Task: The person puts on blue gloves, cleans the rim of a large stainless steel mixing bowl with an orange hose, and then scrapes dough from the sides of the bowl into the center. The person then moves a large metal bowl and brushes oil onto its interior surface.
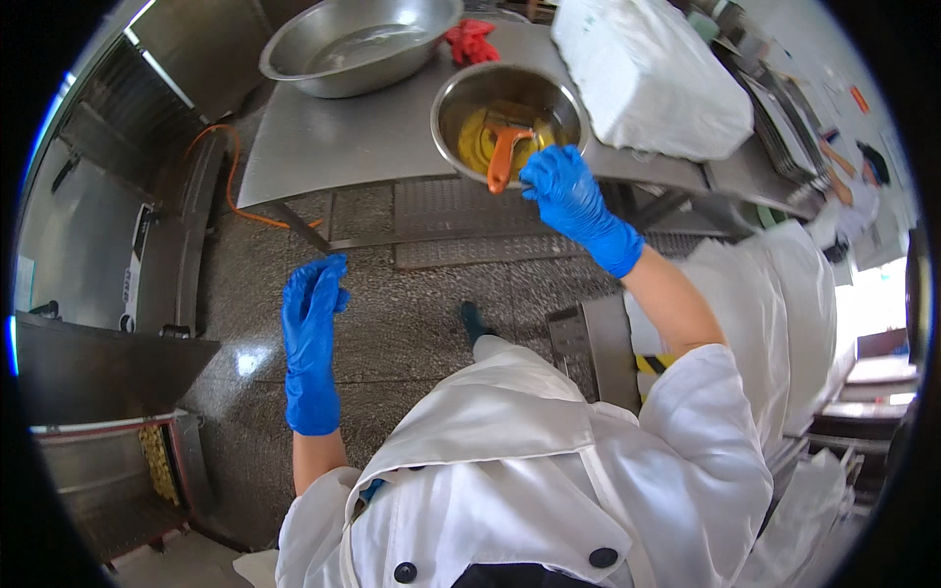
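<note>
My right hand [570, 195], in a blue disposable glove, is at the near right rim of a round stainless steel bowl [450, 110]. Its fingers are curled over the rim; the fingertips are partly hidden. Inside the bowl is a yellow liquid [474, 143]. A flat brush with an orange handle [501, 158] rests in the bowl, its handle leaning over the near rim just left of my right hand. My left hand [312, 342], gloved in blue too, hangs over the floor away from the table, loosely curved and holding nothing visible.
A steel table [338, 140] carries a large metal basin [353, 73], a crumpled red cloth or glove [470, 40] and a white-wrapped block [647, 81]. An orange hose [237, 169] runs along the floor. Stacked trays [779, 125] and another person [856, 191] are at right.
</note>
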The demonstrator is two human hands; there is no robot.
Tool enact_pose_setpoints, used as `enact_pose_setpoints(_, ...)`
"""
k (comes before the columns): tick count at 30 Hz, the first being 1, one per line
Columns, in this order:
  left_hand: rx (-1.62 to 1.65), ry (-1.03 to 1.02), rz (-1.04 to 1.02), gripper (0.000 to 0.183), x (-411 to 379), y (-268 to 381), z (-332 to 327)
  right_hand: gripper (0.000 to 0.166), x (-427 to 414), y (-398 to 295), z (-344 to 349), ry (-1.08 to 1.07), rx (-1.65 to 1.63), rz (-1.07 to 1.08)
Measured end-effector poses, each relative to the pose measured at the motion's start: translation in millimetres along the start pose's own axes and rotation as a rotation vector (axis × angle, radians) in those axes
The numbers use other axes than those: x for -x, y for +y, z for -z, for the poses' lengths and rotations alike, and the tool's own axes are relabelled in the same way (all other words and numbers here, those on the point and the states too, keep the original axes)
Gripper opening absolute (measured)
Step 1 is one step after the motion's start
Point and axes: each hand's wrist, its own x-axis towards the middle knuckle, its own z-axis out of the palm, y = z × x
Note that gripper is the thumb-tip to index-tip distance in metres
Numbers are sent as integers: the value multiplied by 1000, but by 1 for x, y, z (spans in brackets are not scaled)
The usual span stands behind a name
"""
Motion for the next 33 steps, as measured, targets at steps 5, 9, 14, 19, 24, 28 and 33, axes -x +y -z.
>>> enact_pose_setpoints(5,-53,226,106,22,-42,-16,32,11,-32,44,-126,-89,-153,105)
enact_pose_setpoints(9,-74,425,225,22,-59,-23,59,8,-53,58,-206,-163,-241,116)
enact_pose_setpoints(14,-91,523,349,22,-95,-61,91,8,-72,65,-282,-250,-237,45)
enact_pose_setpoints(19,-55,401,442,25,-199,-89,120,9,-103,45,-305,-326,-213,-197)
enact_pose_setpoints(24,160,191,395,30,-358,-104,106,36,-162,17,-273,-216,-299,-575)
enact_pose_setpoints(28,458,-69,389,62,-489,-105,71,42,-195,11,-272,-478,-211,-503)
enact_pose_setpoints(33,457,100,321,57,-634,-139,37,32,-187,34,-311,-170,-185,-793)
